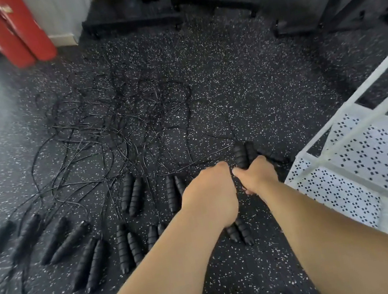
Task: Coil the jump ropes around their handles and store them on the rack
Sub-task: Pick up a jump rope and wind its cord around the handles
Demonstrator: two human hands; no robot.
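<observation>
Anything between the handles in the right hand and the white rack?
Nothing clearly. The right hand grips the black ridged jump-rope handles beside the white perforated metal rack; between them lie speckled floor and a blurred dark shape, possibly another handle.

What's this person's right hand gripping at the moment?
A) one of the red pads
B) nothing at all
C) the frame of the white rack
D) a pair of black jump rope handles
D: the right hand has its fingers curled round two black ribbed handles, which stick up above it; the white rack stands to its right.
</observation>
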